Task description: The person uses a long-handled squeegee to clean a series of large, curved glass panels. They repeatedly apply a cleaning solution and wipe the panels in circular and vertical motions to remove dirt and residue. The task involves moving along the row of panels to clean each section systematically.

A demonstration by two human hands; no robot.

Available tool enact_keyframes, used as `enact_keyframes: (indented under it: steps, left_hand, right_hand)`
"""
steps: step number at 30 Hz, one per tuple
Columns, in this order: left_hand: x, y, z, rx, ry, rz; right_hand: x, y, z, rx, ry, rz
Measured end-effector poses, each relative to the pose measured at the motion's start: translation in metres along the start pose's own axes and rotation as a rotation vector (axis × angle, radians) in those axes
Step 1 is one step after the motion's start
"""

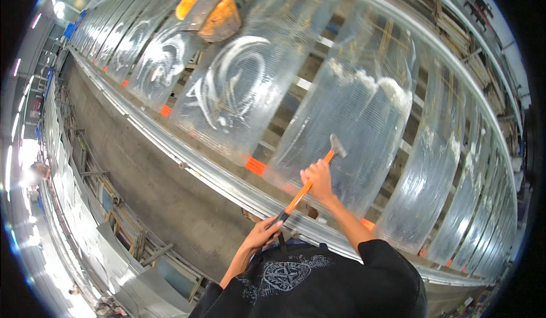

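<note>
With both hands I hold a long tool slantwise, its orange shaft (298, 197) ending in a small grey head (338, 146) set crosswise. My left hand (261, 234) is closed around the black grip at the near end, close to my body. Farther up, my right hand (318, 179) wraps the shaft just below the head. The head is over a clear, ribbed sheet (347, 122), low against its surface; whether it touches, I cannot tell. A ragged band of whitish material (367, 80) lies across this sheet, beyond the head.
Similar sheets (227, 85) with whitish swirls line a long metal frame, gaps between them. Orange pieces (255, 165) show at their near ends. A yellow-orange bucket (222, 19) stands at the far left, partly behind a plank. A metal rail (213, 186) runs along the near edge.
</note>
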State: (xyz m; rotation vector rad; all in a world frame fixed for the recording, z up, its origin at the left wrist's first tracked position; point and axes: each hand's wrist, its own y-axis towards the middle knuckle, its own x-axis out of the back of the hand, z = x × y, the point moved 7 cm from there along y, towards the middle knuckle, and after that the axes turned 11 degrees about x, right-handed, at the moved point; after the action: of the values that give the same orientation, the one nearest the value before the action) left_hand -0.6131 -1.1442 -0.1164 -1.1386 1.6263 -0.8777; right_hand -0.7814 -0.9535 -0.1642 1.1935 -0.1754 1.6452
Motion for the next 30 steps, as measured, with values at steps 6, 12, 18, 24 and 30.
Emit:
enact_keyframes:
  steps: [6,12,18,24,30]
  left_hand:
    - [0.117,-0.06,0.053,-0.083,-0.193,0.053]
    - [0.247,-0.112,0.053,-0.195,-0.269,-0.009]
    - [0.372,-0.169,0.03,-0.326,-0.432,-0.141]
    - [0.453,-0.166,-0.03,-0.394,-0.479,-0.224]
    - [0.483,-0.163,-0.09,-0.339,-0.605,-0.272]
  right_hand:
    - [-0.085,0.075,0.124,0.207,0.077,0.145]
    - [-0.152,0.156,0.231,0.177,0.088,0.123]
    - [-0.186,0.198,0.21,-0.098,-0.039,0.042]
    - [-0.25,0.202,0.104,-0.471,-0.369,0.044]
    - [-0.363,0.352,0.158,-0.185,-0.117,0.124]
